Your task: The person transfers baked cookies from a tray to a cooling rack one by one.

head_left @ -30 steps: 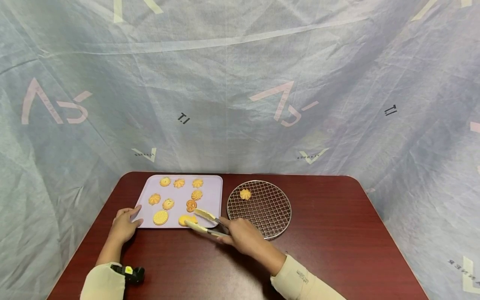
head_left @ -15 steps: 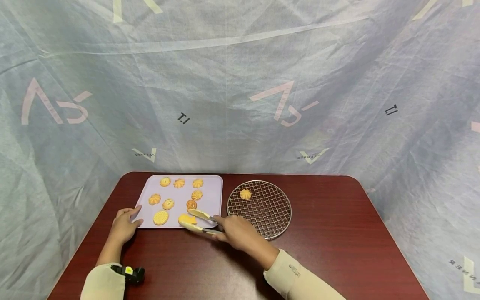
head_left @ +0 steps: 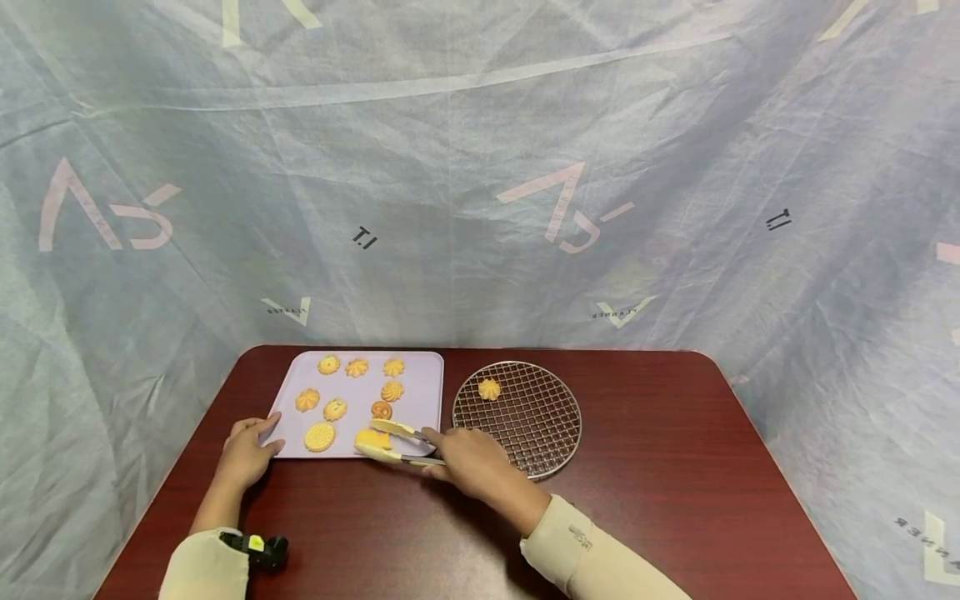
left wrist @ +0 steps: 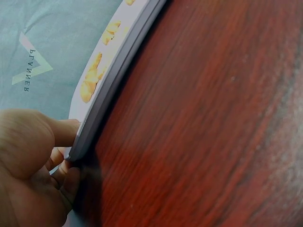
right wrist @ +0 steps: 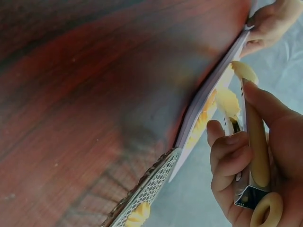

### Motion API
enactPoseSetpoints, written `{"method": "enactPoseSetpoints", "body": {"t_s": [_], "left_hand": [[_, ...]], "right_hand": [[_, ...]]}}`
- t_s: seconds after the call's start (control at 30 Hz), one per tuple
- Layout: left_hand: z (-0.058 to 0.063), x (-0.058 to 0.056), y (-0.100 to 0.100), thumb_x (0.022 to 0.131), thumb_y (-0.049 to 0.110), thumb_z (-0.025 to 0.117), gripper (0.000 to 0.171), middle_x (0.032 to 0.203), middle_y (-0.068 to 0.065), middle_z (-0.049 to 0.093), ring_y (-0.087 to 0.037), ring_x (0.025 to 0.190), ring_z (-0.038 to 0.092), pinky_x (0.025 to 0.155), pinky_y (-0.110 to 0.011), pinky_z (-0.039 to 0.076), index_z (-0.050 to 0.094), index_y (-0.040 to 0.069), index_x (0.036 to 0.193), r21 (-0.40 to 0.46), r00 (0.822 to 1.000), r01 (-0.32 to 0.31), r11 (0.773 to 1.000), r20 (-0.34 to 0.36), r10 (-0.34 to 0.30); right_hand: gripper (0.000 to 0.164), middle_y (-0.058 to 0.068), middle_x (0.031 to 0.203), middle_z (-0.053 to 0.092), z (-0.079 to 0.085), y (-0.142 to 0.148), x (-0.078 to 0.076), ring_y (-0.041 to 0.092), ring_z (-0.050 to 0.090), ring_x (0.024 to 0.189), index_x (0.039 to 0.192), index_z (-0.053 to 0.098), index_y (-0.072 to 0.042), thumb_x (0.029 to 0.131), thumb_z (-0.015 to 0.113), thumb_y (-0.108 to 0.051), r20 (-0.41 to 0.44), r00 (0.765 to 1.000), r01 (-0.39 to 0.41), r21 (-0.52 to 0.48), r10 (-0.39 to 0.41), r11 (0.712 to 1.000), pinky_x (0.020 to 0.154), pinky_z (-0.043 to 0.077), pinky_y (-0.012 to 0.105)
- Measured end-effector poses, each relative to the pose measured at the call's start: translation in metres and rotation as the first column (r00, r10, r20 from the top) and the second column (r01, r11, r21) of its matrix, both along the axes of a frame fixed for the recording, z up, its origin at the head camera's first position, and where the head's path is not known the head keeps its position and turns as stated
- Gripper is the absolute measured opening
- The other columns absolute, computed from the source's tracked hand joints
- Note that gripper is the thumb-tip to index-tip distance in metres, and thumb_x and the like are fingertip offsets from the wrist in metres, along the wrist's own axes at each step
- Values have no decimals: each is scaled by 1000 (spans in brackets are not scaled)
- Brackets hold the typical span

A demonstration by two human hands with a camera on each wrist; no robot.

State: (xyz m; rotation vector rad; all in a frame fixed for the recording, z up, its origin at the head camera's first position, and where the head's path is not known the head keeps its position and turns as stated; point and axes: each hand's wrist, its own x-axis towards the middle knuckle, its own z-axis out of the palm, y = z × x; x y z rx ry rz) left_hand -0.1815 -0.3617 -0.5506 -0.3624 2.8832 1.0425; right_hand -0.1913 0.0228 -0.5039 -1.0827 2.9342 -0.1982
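In the head view my left hand (head_left: 250, 452) grips the front left corner of a pale lilac tray (head_left: 348, 387). The left wrist view shows the thumb over the rim and fingers below it. My right hand (head_left: 472, 462) holds a pair of tongs (right wrist: 258, 146) with cream tips, fingers wrapped round the handles. The tong tips lie on both sides of a smooth yellow cookie (head_left: 370, 438) near the tray's front edge. Just behind it is a pretzel-shaped cookie (head_left: 381, 410). Elsewhere on the tray lie several cookies, among them a round patterned one (head_left: 319, 437).
Right of the tray stands a round wire cooling rack (head_left: 536, 417), bearing one flower-shaped cookie (head_left: 489, 389); my right hand overlaps its front left edge. Both sit on a dark red wooden table (head_left: 660, 467). A grey cloth (head_left: 450, 208) hangs behind and at the sides.
The right hand and tongs have shifted slightly left, bringing the tips further along both sides of the yellow cookie. The left hand stays at the tray's corner.
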Motion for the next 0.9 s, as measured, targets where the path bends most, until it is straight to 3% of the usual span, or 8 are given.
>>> {"method": "enactPoseSetpoints", "body": {"t_s": [0.47, 0.7, 0.9], "left_hand": [[1, -1, -1, 102, 7, 58, 59, 145, -39, 28, -59, 134, 29, 112, -70, 26, 35, -7, 154, -16, 1000, 15, 1000, 0, -15], [0, -1, -1, 101, 6, 58, 58, 145, -39, 28, -59, 134, 29, 112, -69, 25, 35, -7, 153, -15, 1000, 13, 1000, 3, -13], [1, -1, -2, 101, 6, 58, 59, 145, -39, 28, -59, 134, 29, 112, -69, 25, 35, -7, 154, -9, 1000, 14, 1000, 1, -14]], "right_hand": [[58, 5, 105, 75, -5, -11, -4, 21, 72, 92, 145, 61, -24, 94, 71, -50, 39, 999, 7, -46, -6, 999, 71, 58, 36], [51, 4, 100, 75, -7, -12, -3, 21, 73, 88, 141, 62, -25, 96, 70, -48, 10, 1000, -16, -62, 17, 998, 68, 58, 35], [55, 7, 100, 76, -6, -11, -2, 22, 73, 87, 144, 60, -22, 96, 70, -48, -11, 1000, -19, -66, 19, 998, 67, 59, 35]]}}
